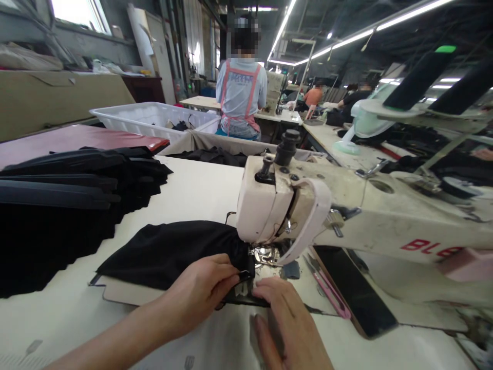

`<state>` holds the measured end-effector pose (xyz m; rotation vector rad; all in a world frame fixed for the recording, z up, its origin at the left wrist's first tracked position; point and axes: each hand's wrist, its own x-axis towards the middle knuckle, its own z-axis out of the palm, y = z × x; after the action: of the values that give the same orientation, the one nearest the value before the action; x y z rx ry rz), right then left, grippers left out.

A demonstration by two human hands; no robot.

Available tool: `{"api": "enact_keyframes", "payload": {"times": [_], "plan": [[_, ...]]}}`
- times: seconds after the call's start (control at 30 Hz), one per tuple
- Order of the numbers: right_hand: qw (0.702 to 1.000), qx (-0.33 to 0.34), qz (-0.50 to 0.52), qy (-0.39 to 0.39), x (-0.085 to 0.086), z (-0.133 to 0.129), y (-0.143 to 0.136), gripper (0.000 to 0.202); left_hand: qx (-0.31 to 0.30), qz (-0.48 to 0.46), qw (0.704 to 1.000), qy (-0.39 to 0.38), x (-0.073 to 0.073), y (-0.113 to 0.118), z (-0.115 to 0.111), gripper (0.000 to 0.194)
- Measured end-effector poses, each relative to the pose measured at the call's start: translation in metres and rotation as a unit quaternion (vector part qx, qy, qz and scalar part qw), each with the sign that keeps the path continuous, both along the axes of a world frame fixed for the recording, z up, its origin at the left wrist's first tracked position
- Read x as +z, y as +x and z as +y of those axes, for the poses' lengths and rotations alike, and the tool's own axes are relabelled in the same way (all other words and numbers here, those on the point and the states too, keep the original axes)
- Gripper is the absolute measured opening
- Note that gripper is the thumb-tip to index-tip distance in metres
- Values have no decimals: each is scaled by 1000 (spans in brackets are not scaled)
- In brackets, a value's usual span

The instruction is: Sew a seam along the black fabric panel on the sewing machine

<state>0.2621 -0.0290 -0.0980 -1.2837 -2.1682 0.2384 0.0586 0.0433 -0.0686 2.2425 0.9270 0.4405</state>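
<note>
The left hand (200,290) lies on a piece of black cloth (169,252) on the white tabletop (200,185). Its grip is pressed together, thumb and fingers pinching the edge of the cloth right in front of the needle part of the sewing machine (281,205). The cloth spreads out to the left of the machine, and its right end is bunched under the machine's head.

The right hand (287,321) lies flat on the tabletop just beside the left hand. Its fingers are spread and press down on a thin dark strip that runs to the cloth; they hold nothing.

A pair of pink scissors (327,290) lies on the tabletop to the right of the hands. Next to them is a flat black slab (354,290).

A big pile of black pieces (61,205) sits far to the left. Behind it stands a white tub (150,119). Farther back, a person in a pink apron (242,97) faces away at another table.
</note>
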Motion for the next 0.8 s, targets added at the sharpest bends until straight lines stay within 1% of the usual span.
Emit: {"api": "enact_keyframes", "payload": {"times": [0.03,0.07,0.1,0.13,0.2,0.23,0.3,0.37,0.4,0.43,0.47,0.57,0.63,0.7,0.8], "plan": [[999,10,-35,5,-1,-3,-2,41,5,-13,1000,-23,-1,0,1,31],[997,19,-71,9,-3,-5,-3,49,2,-18,999,-27,-2,-1,1,28],[995,25,-97,10,-5,-7,-4,53,-6,-19,1000,-12,-3,-1,0,26],[993,30,-110,7,-6,-8,-4,52,-15,-16,1000,15,-5,-1,-2,26],[994,36,-108,4,-8,-9,-1,47,-31,-3,997,73,-8,1,-8,32],[994,35,-104,12,-8,-9,0,45,-33,0,995,90,-8,1,-9,34],[992,27,-113,41,-9,-8,4,46,-22,-13,997,73,-8,2,-11,37],[988,27,-140,63,-11,-7,5,55,2,-44,998,32,-8,2,-10,37],[985,32,-154,65,-12,-6,6,58,3,-53,998,28,-10,2,-10,37],[983,42,-166,64,-13,-5,6,58,-4,-49,998,44,-12,3,-11,36],[981,52,-175,63,-15,-4,5,57,-16,-32,996,77,-16,3,-12,35],[979,71,-180,70,-18,-3,6,52,-51,50,980,188,-28,6,-18,35],[980,72,-172,68,-19,-2,8,54,-57,77,971,218,-31,8,-19,36],[981,80,-172,52,-18,0,10,58,-64,80,971,215,-29,10,-16,33],[981,89,-173,20,-12,7,11,61,-66,67,979,181,-24,11,-5,25]]}}
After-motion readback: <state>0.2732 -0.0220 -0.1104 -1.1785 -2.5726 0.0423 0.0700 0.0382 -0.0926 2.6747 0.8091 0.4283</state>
